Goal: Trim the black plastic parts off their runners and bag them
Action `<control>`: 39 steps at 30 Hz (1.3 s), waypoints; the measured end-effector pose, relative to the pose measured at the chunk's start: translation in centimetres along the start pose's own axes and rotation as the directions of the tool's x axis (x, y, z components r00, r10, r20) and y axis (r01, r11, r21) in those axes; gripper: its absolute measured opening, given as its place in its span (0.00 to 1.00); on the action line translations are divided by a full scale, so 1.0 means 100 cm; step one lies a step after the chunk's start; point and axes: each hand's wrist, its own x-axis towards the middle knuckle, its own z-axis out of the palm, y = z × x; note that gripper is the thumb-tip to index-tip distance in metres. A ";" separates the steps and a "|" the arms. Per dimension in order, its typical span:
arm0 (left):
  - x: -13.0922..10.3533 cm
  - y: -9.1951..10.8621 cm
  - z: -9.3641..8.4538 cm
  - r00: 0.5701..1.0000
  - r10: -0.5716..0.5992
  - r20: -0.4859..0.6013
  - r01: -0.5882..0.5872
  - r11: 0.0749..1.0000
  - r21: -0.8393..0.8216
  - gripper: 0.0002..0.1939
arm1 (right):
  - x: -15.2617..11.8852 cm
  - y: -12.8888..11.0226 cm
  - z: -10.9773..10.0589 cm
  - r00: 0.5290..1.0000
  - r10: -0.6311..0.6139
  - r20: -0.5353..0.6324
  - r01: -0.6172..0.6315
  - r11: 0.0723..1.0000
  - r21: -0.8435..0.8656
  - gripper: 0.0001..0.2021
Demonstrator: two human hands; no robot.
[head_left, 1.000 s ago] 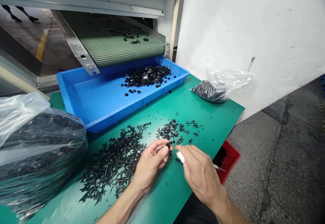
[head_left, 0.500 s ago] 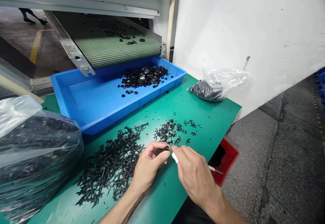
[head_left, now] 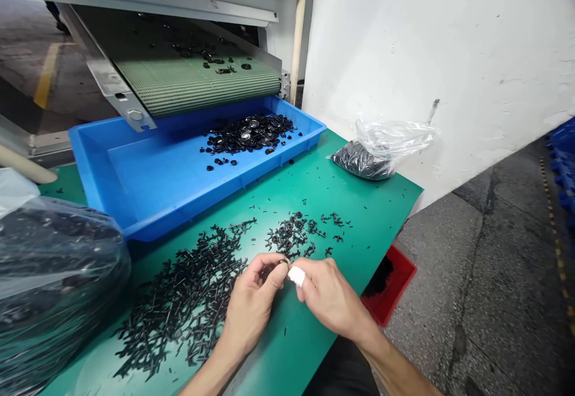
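My left hand [head_left: 252, 297] is closed, pinching a small black part [head_left: 284, 262] between thumb and fingertips; most of the part is hidden. Right against it is my right hand [head_left: 335, 297], also closed, with a white wrapping [head_left: 296, 275] around its thumb. The slim pale-handled tool in that hand, seen half a second ago, is now almost wholly covered by the fingers. Beneath and left of my hands spreads a heap of thin, branched black pieces [head_left: 179, 294]. Just beyond my fingertips lies a smaller cluster of black parts [head_left: 290, 231].
A blue tray [head_left: 166, 213] with round black parts stands under a green conveyor belt [head_left: 193, 90]. Bags of black parts sit at left [head_left: 58, 276] and at back right [head_left: 366, 159] on the green tabletop [head_left: 296, 348]. A red bin [head_left: 402, 279] is below the right edge.
My right hand has rolled over, bringing the wrapped thumb into fuller view and taking the tool's rear end out of sight. The whole view has shifted slightly; the left hand keeps its pinch.
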 end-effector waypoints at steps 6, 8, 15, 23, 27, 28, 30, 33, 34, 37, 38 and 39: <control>0.004 -0.010 0.001 0.995 -0.087 0.052 0.096 0.974 -0.207 0.09 | 0.036 0.026 -0.026 0.988 0.085 -0.129 -0.105 0.981 -0.162 0.14; 0.004 -0.009 0.001 0.994 -0.079 0.072 0.096 0.953 -0.287 0.08 | 0.056 0.034 -0.035 0.988 0.055 -0.143 -0.083 0.976 -0.202 0.17; 0.003 0.000 0.000 0.987 -0.122 0.103 0.154 0.895 -0.418 0.09 | 0.103 0.046 -0.046 0.999 -0.045 0.007 0.046 0.967 -0.250 0.16; 0.004 0.003 0.001 0.980 -0.166 0.109 0.198 0.867 -0.458 0.20 | 0.069 0.028 -0.049 0.989 -0.149 0.008 0.149 0.984 -0.097 0.14; 0.002 0.001 0.005 0.987 -0.144 0.071 0.160 0.883 -0.442 0.12 | 0.045 0.004 -0.037 0.998 -0.046 -0.032 0.050 0.986 0.159 0.09; 0.001 -0.001 0.005 0.988 -0.134 0.074 0.153 0.882 -0.447 0.12 | 0.040 -0.001 -0.032 0.999 0.010 -0.036 -0.002 0.976 0.219 0.08; 0.000 -0.005 0.006 0.988 -0.122 0.091 0.151 0.877 -0.456 0.16 | 0.032 -0.008 -0.021 0.994 0.097 -0.048 -0.079 0.951 0.299 0.08; -0.001 -0.008 0.007 0.985 -0.137 0.106 0.170 0.870 -0.462 0.19 | 0.023 -0.011 -0.009 0.983 0.154 -0.104 -0.108 0.928 0.358 0.08; -0.001 -0.008 0.007 0.985 -0.144 0.098 0.174 0.865 -0.470 0.18 | 0.021 -0.011 -0.006 0.981 0.152 -0.122 -0.099 0.928 0.360 0.09; -0.002 -0.006 0.007 0.983 -0.150 0.102 0.181 0.861 -0.476 0.17 | 0.014 -0.009 -0.005 0.984 0.089 -0.155 -0.033 0.944 0.328 0.11; -0.002 -0.005 0.007 0.984 -0.142 0.112 0.178 0.865 -0.469 0.16 | 0.012 -0.008 -0.006 0.982 0.070 -0.176 -0.012 0.951 0.308 0.11; -0.002 -0.004 0.007 0.983 -0.133 0.124 0.175 0.871 -0.458 0.15 | 0.011 -0.007 -0.006 0.977 0.057 -0.204 0.004 0.958 0.287 0.11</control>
